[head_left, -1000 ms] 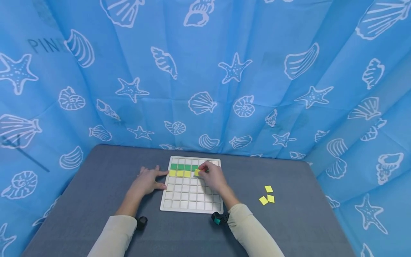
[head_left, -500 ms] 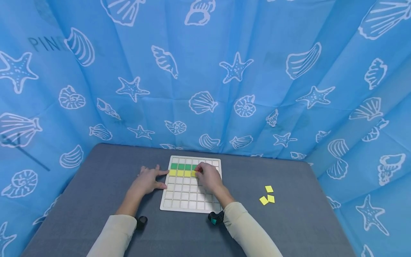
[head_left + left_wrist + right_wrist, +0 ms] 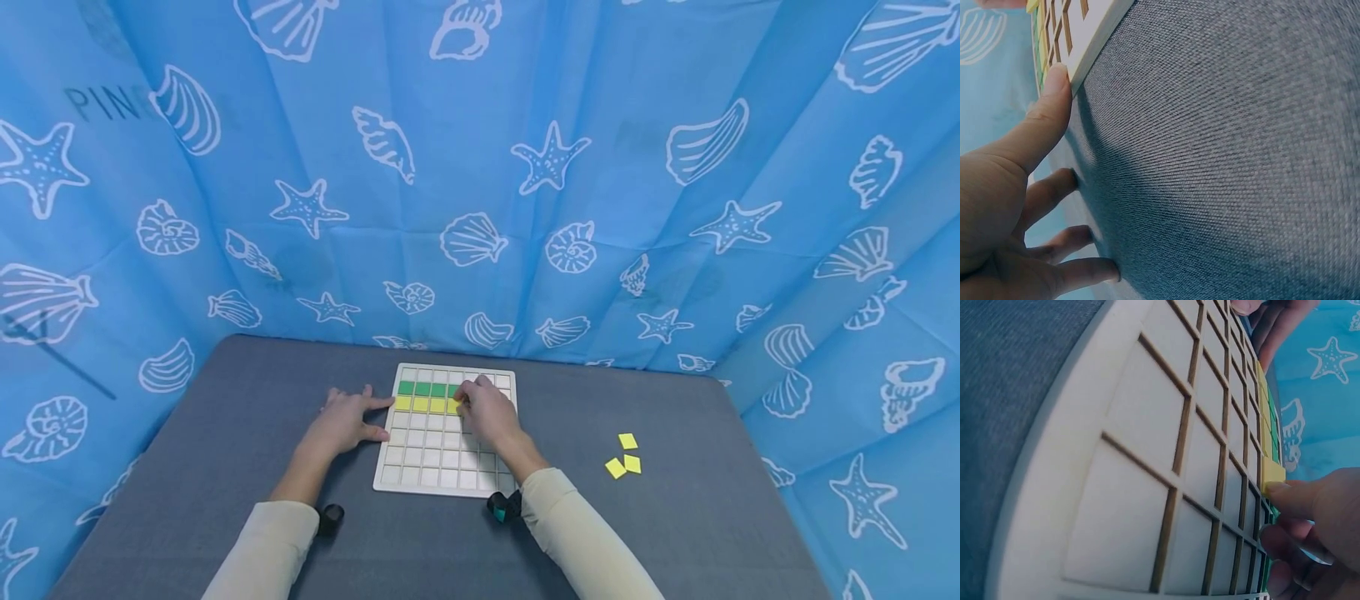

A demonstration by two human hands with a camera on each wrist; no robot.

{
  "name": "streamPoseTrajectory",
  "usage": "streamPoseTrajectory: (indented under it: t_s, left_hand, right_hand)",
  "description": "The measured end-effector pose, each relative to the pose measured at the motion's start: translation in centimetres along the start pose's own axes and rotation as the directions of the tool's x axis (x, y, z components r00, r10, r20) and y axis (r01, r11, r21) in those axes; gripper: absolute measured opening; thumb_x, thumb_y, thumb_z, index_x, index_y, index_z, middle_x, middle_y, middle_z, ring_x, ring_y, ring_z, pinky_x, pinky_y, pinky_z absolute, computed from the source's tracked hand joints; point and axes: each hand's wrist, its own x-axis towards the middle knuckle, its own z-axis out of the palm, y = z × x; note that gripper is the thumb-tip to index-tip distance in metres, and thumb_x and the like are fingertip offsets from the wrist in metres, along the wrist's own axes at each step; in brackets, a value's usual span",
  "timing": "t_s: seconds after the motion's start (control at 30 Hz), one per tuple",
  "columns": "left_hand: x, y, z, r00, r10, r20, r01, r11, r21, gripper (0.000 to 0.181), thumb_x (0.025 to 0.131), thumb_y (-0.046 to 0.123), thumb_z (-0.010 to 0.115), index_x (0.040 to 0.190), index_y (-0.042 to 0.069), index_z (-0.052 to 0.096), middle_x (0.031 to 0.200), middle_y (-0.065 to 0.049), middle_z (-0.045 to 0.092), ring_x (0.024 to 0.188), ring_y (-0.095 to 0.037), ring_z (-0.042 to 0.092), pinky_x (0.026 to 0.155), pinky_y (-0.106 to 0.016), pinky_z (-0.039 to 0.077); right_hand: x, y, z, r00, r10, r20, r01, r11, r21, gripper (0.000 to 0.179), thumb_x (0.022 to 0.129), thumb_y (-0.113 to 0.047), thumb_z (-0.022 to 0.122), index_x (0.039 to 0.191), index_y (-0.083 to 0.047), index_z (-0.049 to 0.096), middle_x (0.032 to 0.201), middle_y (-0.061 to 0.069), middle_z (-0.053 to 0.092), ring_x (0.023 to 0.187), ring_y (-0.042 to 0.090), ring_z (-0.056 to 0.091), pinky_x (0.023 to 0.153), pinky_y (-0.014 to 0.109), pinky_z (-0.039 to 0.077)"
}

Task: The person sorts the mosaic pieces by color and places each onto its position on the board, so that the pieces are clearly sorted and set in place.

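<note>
A white grid board lies flat on the table, with a row of green tiles and a row of yellow tiles set in its upper part. Fingers spread, my left hand touches the board's left edge; in the left wrist view its thumb rests on the rim. My right hand pinches a yellow tile at the right end of the yellow row. That tile looks slightly raised in the right wrist view, and the curled fingers partly hide it in the head view.
Three loose yellow tiles lie on the grey table, right of the board. A blue curtain with white shells and starfish hangs behind and along the sides. Black bands sit at both wrists.
My right hand has moved slightly left and brought the yellow tile down beside the others in the yellow row. My left hand stays at the board's edge.
</note>
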Motion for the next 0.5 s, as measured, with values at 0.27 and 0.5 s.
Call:
streamPoseTrajectory:
  t_s: [0.27, 0.5]
  left_hand:
    - [-0.02, 0.01, 0.01, 1.0, -0.001, -0.011, 0.001, 1.0, -0.002, 0.07, 0.084, 0.038, 0.082, 0.148, 0.028, 0.055, 0.163, -0.024, 0.035, 0.15, -0.061, 0.017, 0.112, -0.076, 0.029]
    - [-0.12, -0.1, 0.06, 1.0, -0.002, -0.009, 0.002, 1.0, -0.002, 0.07, 0.085, 0.039, 0.081, 0.148, 0.029, 0.055, 0.163, -0.023, 0.034, 0.15, -0.061, 0.016, 0.113, -0.076, 0.029]
  right_hand:
    - [-0.37, -0.37, -0.51, 0.999, -0.039, 0.038, 0.041, 0.997, -0.068, 0.016, 0.096, -0.021, 0.073, 0.109, -0.014, 0.078, 0.101, 0.002, 0.066, 0.09, 0.017, 0.067, 0.077, 0.034, 0.058]
    - [-1.0, -0.47, -0.71, 0.995, -0.085, 0.043, 0.088, 0.994, -0.071, 0.018, 0.095, -0.021, 0.073, 0.109, -0.012, 0.08, 0.096, 0.001, 0.066, 0.084, 0.014, 0.063, 0.072, 0.03, 0.056]
